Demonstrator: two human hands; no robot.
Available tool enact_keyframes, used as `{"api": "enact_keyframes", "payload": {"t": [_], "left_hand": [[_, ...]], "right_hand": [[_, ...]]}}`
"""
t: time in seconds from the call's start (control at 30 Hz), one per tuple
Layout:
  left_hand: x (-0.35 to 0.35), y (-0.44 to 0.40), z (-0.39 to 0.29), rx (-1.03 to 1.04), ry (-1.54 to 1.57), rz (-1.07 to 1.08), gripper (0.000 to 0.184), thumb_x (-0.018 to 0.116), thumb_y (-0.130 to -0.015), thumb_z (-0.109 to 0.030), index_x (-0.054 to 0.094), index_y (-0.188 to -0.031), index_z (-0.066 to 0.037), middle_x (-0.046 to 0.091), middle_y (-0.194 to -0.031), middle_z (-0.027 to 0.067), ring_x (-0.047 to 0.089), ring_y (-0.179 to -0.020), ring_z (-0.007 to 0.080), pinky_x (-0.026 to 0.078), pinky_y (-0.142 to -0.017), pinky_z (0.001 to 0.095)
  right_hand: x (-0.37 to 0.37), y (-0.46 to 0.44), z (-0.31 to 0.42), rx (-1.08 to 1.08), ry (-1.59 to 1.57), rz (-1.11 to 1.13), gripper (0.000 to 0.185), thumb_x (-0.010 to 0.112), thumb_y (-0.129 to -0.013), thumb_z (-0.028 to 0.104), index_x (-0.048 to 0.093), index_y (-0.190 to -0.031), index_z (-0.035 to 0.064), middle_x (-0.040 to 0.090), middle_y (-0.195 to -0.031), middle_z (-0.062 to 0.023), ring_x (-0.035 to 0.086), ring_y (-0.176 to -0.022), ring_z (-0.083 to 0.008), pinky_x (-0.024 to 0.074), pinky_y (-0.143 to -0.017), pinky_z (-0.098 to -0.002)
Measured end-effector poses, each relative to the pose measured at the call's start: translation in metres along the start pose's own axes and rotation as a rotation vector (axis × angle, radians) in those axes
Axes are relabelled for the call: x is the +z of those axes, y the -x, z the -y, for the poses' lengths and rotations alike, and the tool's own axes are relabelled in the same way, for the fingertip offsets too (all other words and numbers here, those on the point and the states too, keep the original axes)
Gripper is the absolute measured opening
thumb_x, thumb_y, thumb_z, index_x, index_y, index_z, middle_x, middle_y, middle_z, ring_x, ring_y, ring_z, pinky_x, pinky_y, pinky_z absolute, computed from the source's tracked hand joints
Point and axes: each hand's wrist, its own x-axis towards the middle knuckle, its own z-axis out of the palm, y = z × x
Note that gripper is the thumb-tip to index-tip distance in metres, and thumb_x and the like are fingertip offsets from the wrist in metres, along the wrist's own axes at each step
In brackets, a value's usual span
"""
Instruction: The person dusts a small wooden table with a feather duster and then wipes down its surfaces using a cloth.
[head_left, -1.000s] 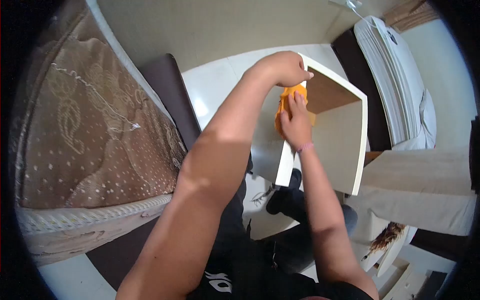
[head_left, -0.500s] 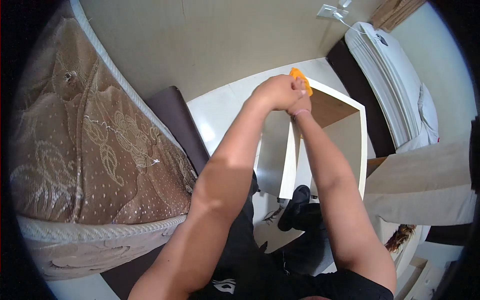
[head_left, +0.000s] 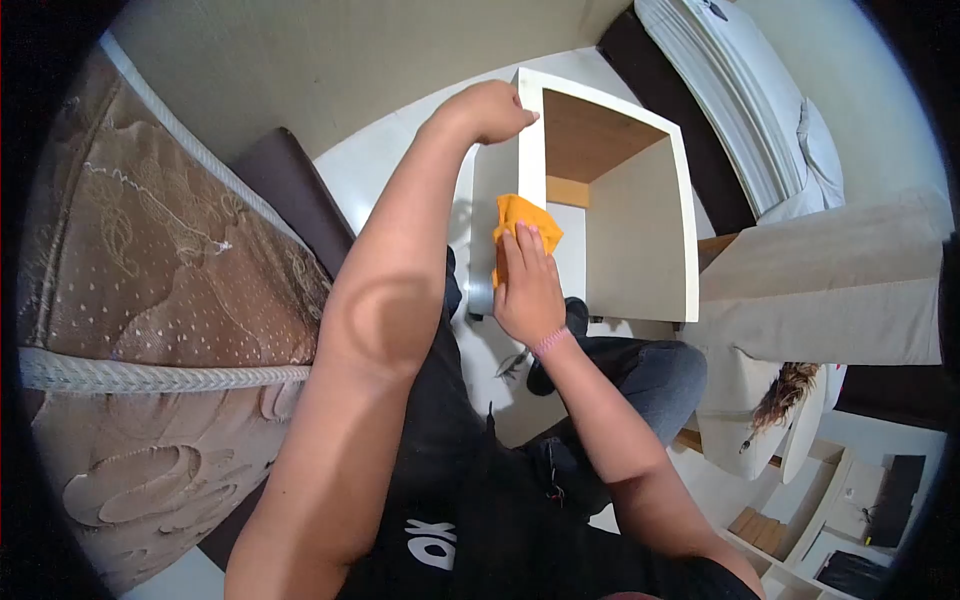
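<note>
A white open-fronted cabinet with a brown inner panel stands in front of me on the floor. My left hand is closed over its far left corner, with the thumb on the pale front edge. Lower along that same edge, my right hand presses an orange cloth against the cabinet, fingers laid over it. A pink bracelet circles the right wrist. Part of the cloth is hidden under the fingers.
On the left is a brown patterned mattress beside a dark padded base. At upper right stands a white mattress. A beige cloth hangs at right, with a feathery brown item below. My shoe is near the cabinet's base.
The right hand has come down the front edge toward me with the orange cloth, apart from the left hand. The left hand is now at the cabinet's corner. The view has shifted.
</note>
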Motion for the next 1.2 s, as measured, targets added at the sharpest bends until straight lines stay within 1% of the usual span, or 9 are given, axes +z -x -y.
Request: {"api": "enact_keyframes", "payload": {"t": [0.1, 0.17, 0.27, 0.43, 0.6, 0.9, 0.97, 1.13, 1.2], "left_hand": [[-0.002, -0.002, -0.001, -0.007, 0.001, -0.003, 0.037, 0.065, -0.090, -0.038, 0.066, -0.101, -0.003, 0.057, -0.063, 0.0020, 0.050, -0.049, 0.0119, 0.038, -0.042, 0.0285], [-0.001, -0.005, 0.000, -0.031, -0.042, -0.005, 0.039, 0.064, -0.090, -0.039, 0.067, -0.100, -0.002, 0.064, -0.070, 0.0069, 0.058, -0.057, 0.0177, 0.046, -0.051, 0.0331], [0.004, -0.005, -0.002, 0.097, -0.212, -0.034, 0.049, 0.056, -0.091, -0.043, 0.072, -0.100, 0.003, 0.069, -0.103, 0.0242, 0.067, -0.097, 0.0374, 0.052, -0.088, 0.0449], [-0.009, -0.002, -0.016, 0.049, -0.144, -0.029, 0.046, 0.056, -0.092, -0.042, 0.074, -0.095, 0.001, 0.071, -0.095, 0.0214, 0.068, -0.090, 0.0346, 0.053, -0.084, 0.0445], [-0.010, -0.012, -0.010, 0.099, -0.097, -0.113, 0.043, 0.057, -0.091, -0.040, 0.074, -0.093, -0.001, 0.071, -0.089, 0.0217, 0.068, -0.082, 0.0343, 0.053, -0.081, 0.0441], [-0.003, -0.016, -0.012, 0.085, -0.144, -0.046, 0.045, 0.059, -0.091, -0.043, 0.073, -0.102, -0.001, 0.071, -0.081, 0.0157, 0.068, -0.072, 0.0256, 0.054, -0.072, 0.0379], [-0.009, 0.000, -0.022, 0.020, -0.169, -0.030, 0.047, 0.063, -0.091, -0.037, 0.068, -0.115, 0.002, 0.067, -0.115, 0.0239, 0.066, -0.108, 0.0343, 0.051, -0.095, 0.0421], [0.010, 0.016, -0.026, -0.038, -0.214, 0.088, 0.045, 0.060, -0.093, -0.034, 0.066, -0.118, 0.003, 0.067, -0.116, 0.0234, 0.065, -0.110, 0.0344, 0.050, -0.095, 0.0429], [0.031, 0.004, -0.010, 0.012, -0.271, 0.057, 0.043, 0.058, -0.093, -0.043, 0.072, -0.103, -0.003, 0.069, -0.078, 0.0128, 0.066, -0.071, 0.0226, 0.053, -0.069, 0.0362]], "right_hand": [[-0.004, 0.026, -0.005, -0.007, -0.132, -0.027, 0.059, 0.057, -0.083, 0.012, 0.044, -0.138, -0.0024, 0.041, -0.145, -0.0250, 0.036, -0.139, -0.0408, 0.0349, -0.110, -0.0490], [-0.007, 0.017, -0.018, -0.047, -0.168, -0.062, 0.057, 0.059, -0.084, 0.014, 0.046, -0.136, -0.0046, 0.046, -0.141, -0.0250, 0.042, -0.133, -0.0420, 0.0371, -0.109, -0.0461], [0.003, -0.020, -0.036, 0.113, -0.209, -0.127, 0.049, 0.056, -0.091, 0.019, 0.050, -0.133, -0.0068, 0.047, -0.138, -0.0255, 0.047, -0.126, -0.0420, 0.0381, -0.108, -0.0456], [0.029, -0.131, -0.060, 0.185, -0.107, -0.221, 0.049, 0.044, -0.098, 0.022, 0.044, -0.136, -0.0088, 0.043, -0.142, -0.0271, 0.045, -0.129, -0.0400, 0.0394, -0.107, -0.0422], [0.041, -0.203, -0.074, 0.214, -0.066, -0.189, 0.056, 0.045, -0.097, 0.026, 0.037, -0.139, -0.0094, 0.038, -0.147, -0.0285, 0.044, -0.131, -0.0398, 0.0402, -0.107, -0.0429], [0.035, -0.095, -0.036, 0.290, 0.005, -0.201, 0.064, 0.052, -0.092, 0.021, 0.032, -0.142, -0.0122, 0.031, -0.148, -0.0347, 0.047, -0.127, -0.0437, 0.0421, -0.105, -0.0435], [0.023, -0.056, -0.020, 0.311, -0.023, -0.115, 0.066, 0.054, -0.090, 0.017, 0.029, -0.142, -0.0149, 0.033, -0.144, -0.0349, 0.052, -0.119, -0.0435, 0.0453, -0.100, -0.0439], [0.005, 0.025, 0.000, 0.242, 0.033, 0.001, 0.067, 0.057, -0.087, 0.012, 0.028, -0.140, -0.0169, 0.036, -0.139, -0.0325, 0.055, -0.107, -0.0434, 0.0478, -0.094, -0.0439], [-0.007, 0.048, 0.001, 0.205, 0.064, 0.067, 0.067, 0.058, -0.087, 0.010, 0.028, -0.140, -0.0172, 0.036, -0.139, -0.0332, 0.055, -0.103, -0.0432, 0.0482, -0.093, -0.0434]]}}
